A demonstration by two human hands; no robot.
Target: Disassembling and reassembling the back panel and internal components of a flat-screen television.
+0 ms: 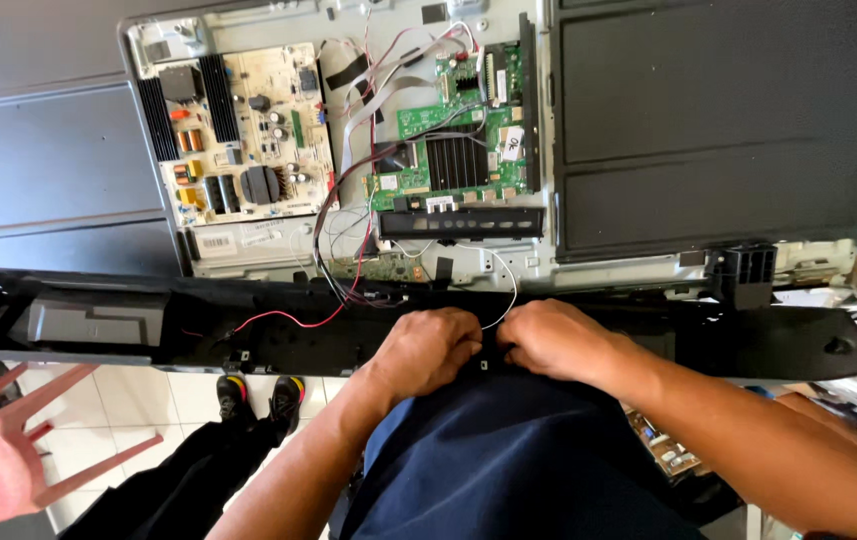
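Both hands, left hand (pixel 430 348) and right hand (pixel 551 340), curl closed together, pinching a thin white wire (pixel 508 280) at the near edge of the opened television's black bottom frame strip (pixel 148 330), steadying it.

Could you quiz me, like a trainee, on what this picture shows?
1. True or false: both hands rest on the black frame.
2. Which board lies nearer the left hand's side? A) the green board B) the pale board
3. What thin thing runs down from the boards to between the left hand and right hand?

Key
1. True: both fists sit on it, close together.
2. B.
3. A white wire. A red wire runs off to the left instead.
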